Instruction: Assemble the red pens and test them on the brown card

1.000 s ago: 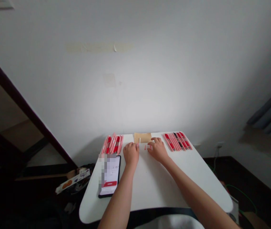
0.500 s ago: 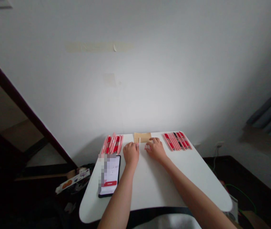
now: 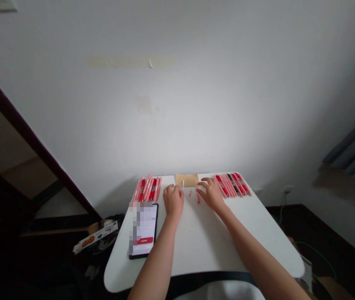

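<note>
My left hand [image 3: 173, 201] rests on the table with bent fingers. At its thumb side a thin white stick [image 3: 182, 183] points toward the wall, with a bit of pink below it; it looks like part of a pen held at the fingertips. My right hand [image 3: 212, 194] has its thumb and fingers apart. Right by its thumb lies a short red-pink pen piece [image 3: 198, 197]; whether they touch is unclear. Between both hands sits a smaller red piece [image 3: 190, 193]. A tan paper rectangle [image 3: 186, 180] lies just beyond.
Several pink and red pens [image 3: 147, 189] lie at the table's left back. Another row of pens [image 3: 232, 185], one of them black, is at the right back. A phone [image 3: 144, 230] lies on the white table [image 3: 202, 254] beside my left forearm. The wall stands behind.
My right hand has moved right, away from the left, and its fingers have spread. Two red pieces now show on the table between the hands. My left hand has barely shifted.
</note>
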